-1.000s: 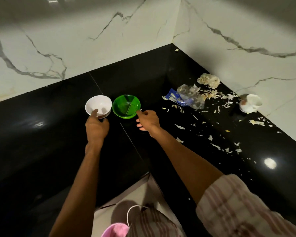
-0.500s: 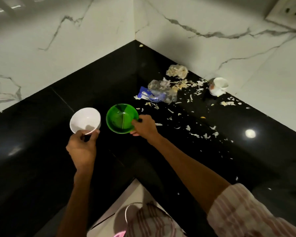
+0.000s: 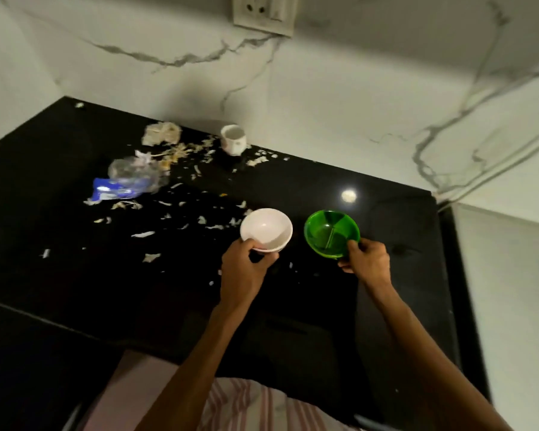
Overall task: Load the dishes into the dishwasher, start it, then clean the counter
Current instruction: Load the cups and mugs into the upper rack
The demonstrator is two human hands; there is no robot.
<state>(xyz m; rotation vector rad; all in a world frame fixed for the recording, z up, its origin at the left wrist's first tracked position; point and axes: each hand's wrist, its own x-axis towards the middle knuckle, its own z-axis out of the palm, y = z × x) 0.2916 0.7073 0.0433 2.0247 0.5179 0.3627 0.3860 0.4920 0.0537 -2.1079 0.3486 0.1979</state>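
Observation:
My left hand grips a small white bowl by its near rim, thumb over the edge. My right hand pinches the near rim of a green bowl with a line of light across its inside. Both bowls are held above the black counter, side by side and apart. A white cup stands at the back by the wall.
Food scraps and peelings lie scattered over the counter's left and middle. A blue and clear plastic wrapper and a crumpled tissue lie at the back left. A wall socket sits above. The counter ends at the right edge.
Both hands have lifted the bowls off the counter and carried them rightward; the view has swung right, so the scraps and cup now lie to the left.

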